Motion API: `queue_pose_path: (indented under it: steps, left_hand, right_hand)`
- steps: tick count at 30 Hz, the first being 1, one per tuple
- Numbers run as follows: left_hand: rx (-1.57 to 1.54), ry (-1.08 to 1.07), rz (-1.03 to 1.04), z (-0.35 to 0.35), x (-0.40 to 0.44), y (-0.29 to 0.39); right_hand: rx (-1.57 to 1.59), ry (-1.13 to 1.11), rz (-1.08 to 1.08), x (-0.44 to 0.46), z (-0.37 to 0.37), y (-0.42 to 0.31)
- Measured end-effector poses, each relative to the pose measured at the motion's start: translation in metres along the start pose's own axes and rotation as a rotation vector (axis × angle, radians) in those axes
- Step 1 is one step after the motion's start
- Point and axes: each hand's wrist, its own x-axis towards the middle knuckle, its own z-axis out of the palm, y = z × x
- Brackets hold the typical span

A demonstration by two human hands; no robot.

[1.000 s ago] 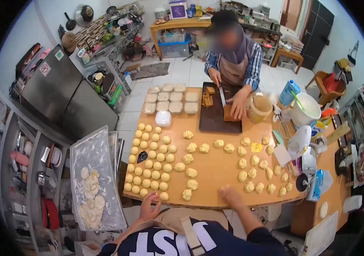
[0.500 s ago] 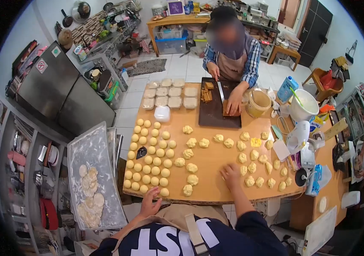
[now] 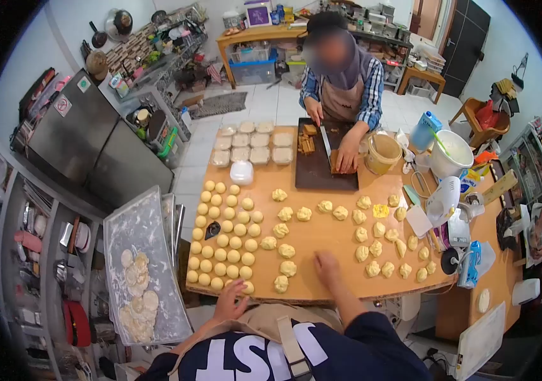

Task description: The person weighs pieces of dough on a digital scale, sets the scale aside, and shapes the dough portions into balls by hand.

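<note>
My left hand (image 3: pixel 230 302) is at the table's front edge, fingers spread, by the nearest of the smooth round dough balls (image 3: pixel 233 256). Its fingertips reach that ball; whether they press on it I cannot tell. My right hand (image 3: pixel 328 269) rests palm down on the wooden table (image 3: pixel 309 244), its fingers curled under. Whatever lies beneath the palm is hidden. Rough, unshaped dough lumps (image 3: pixel 287 251) stand in a column between my hands, with several more lumps (image 3: pixel 376 247) to the right.
Across the table a person cuts a brown block (image 3: pixel 336 163) with a knife (image 3: pixel 325 141) on a dark tray (image 3: pixel 327 181). Filled plastic tubs (image 3: pixel 259 155) stand at the back left. A floured tray (image 3: pixel 147 222) is left; a bucket (image 3: pixel 452 155) and hand mixer (image 3: pixel 442 202) are right.
My right hand has slid left across the table, and its fingers have curled in. My left hand has shifted slightly right. The view has moved a little.
</note>
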Motion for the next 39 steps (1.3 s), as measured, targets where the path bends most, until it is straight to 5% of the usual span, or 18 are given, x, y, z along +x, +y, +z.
queue_pose_path:
  steps: [5, 9, 13, 17, 19, 21, 24, 26, 30, 35, 39]
  left_hand:
    - [0.041, 0.058, 0.059, -0.001, -0.001, -0.009]
    - [-0.029, 0.034, -0.054, 0.003, -0.002, 0.000]
    - [0.187, 0.243, 0.205, -0.002, 0.009, 0.013]
    - [0.043, 0.510, 0.016, -0.003, 0.019, 0.015]
    - [0.146, 0.555, -0.092, 0.007, 0.017, -0.021]
    - [0.173, 0.487, 0.061, 0.008, 0.027, -0.011]
    - [-0.086, 0.432, -0.039, 0.016, 0.041, 0.025]
    - [-0.317, 0.465, -0.137, 0.020, 0.049, 0.043]
    - [0.135, 0.413, 0.115, 0.015, 0.028, 0.012]
    - [0.071, 0.316, 0.032, 0.028, 0.001, 0.015]
    - [0.081, 0.276, 0.154, 0.018, 0.011, 0.018]
  right_hand:
    - [-0.018, -0.121, -0.001, -0.058, -0.034, 0.022]
    - [-0.073, -0.003, 0.063, -0.016, -0.030, 0.040]
    - [0.044, -0.044, 0.000, -0.020, 0.005, 0.001]
    - [0.042, -0.167, -0.031, -0.066, -0.015, 0.017]
    - [0.045, 0.024, -0.047, -0.058, -0.022, 0.029]
    - [-0.021, 0.109, -0.012, -0.020, -0.028, 0.027]
    - [0.058, 0.061, 0.152, -0.002, 0.008, 0.012]
    - [0.047, -0.089, 0.076, -0.027, 0.009, -0.005]
    - [0.034, -0.138, 0.047, -0.058, -0.013, 0.020]
    - [-0.061, -0.009, 0.091, -0.002, -0.015, 0.021]
    - [0.032, -0.109, 0.046, -0.026, 0.004, -0.016]
